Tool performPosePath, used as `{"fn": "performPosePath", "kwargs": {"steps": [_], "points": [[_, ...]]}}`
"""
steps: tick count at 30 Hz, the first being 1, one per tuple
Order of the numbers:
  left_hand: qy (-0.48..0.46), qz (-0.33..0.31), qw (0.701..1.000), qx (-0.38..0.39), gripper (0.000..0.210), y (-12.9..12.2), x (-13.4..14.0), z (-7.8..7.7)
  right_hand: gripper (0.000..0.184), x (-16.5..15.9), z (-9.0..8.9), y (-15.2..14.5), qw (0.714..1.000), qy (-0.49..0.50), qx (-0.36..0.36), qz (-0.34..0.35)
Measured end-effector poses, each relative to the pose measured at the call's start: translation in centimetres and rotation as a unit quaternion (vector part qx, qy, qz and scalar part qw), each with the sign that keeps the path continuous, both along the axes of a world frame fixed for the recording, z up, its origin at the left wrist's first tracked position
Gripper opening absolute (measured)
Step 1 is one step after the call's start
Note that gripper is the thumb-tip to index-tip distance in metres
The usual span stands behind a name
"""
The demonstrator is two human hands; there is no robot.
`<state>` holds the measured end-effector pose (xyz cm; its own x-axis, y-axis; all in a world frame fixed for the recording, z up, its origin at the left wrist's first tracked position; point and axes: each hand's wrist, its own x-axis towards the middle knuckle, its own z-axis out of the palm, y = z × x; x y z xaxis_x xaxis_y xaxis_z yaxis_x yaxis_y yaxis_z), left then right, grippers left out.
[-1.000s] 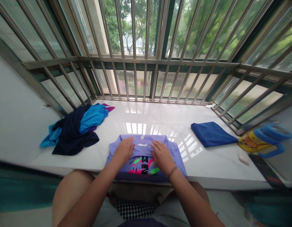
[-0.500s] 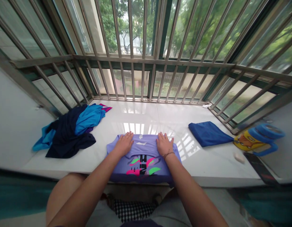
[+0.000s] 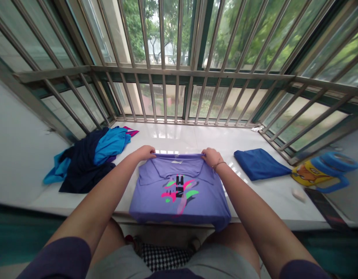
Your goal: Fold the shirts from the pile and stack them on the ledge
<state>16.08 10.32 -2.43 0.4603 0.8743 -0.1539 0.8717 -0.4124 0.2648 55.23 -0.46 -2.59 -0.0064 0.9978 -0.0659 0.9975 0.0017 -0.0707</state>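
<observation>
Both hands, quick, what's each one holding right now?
Left hand: closed, gripping the purple shirt by the left end of its far edge.
Right hand: closed, gripping that edge's right end.

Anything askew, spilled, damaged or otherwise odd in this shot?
Mildly askew: the purple shirt overhangs the front edge of the white ledge, its near right corner drooping lower than the left. No spill or damage is visible.
</observation>
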Motion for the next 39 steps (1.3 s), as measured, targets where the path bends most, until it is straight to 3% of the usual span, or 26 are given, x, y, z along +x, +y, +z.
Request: {"fn": "performPosePath", "kwargs": {"steps": [5,7,9,12,16,18,20,23,28,32,36,39], "points": [[-0.06,0.047,0.99,0.117,0.023,0.6,0.4,3.6,0.031,-0.3,3.7,-0.4,0.99,-0.012,0.129,-0.052],[-0.1,0.039,0.979,0.174,0.021,-1.1,-0.3,4.5,0.03,0.0,4.5,-2.2,0.982,-0.005,0.181,-0.044],[-0.132,0.015,0.967,0.215,0.018,-4.0,-1.5,4.3,0.03,0.3,4.2,-5.2,0.976,0.015,0.217,-0.018],[-0.143,-0.028,0.966,0.214,0.018,-10.4,-3.8,1.5,0.029,0.5,1.3,-11.2,0.968,0.06,0.239,0.043],[-0.133,-0.066,0.976,0.159,0.02,-19.5,-6.5,-5.1,0.029,-0.4,-5.3,-19.8,0.974,0.072,0.191,0.101],[-0.129,-0.074,0.979,0.141,0.028,-22.8,-7.4,-7.4,0.03,-0.8,-8.0,-22.9,0.977,0.055,0.179,0.1],[-0.126,-0.065,0.98,0.139,0.045,-24.6,-7.6,-8.4,0.035,-1.0,-9.5,-24.5,0.979,0.043,0.183,0.084],[-0.121,-0.045,0.979,0.157,0.049,-24.4,-6.7,-8.1,0.043,-1.2,-9.4,-23.9,0.977,0.051,0.197,0.065],[-0.09,-0.002,0.978,0.186,0.054,-20.3,-2.1,-8.4,0.06,-3.7,-8.0,-18.9,0.981,0.045,0.181,0.058],[-0.035,0.026,0.985,0.165,0.059,-17.9,0.6,-9.9,0.068,-6.4,-9.2,-16.6,0.99,0.03,0.132,0.034],[-0.015,0.053,0.986,0.159,0.063,-17.1,0.6,-10.9,0.07,-6.7,-10.9,-16.6,0.992,0.041,0.116,0.015],[-0.015,0.059,0.986,0.158,0.065,-17.1,0.2,-11.0,0.071,-5.9,-11.0,-16.9,0.994,0.039,0.106,-0.011]]}}
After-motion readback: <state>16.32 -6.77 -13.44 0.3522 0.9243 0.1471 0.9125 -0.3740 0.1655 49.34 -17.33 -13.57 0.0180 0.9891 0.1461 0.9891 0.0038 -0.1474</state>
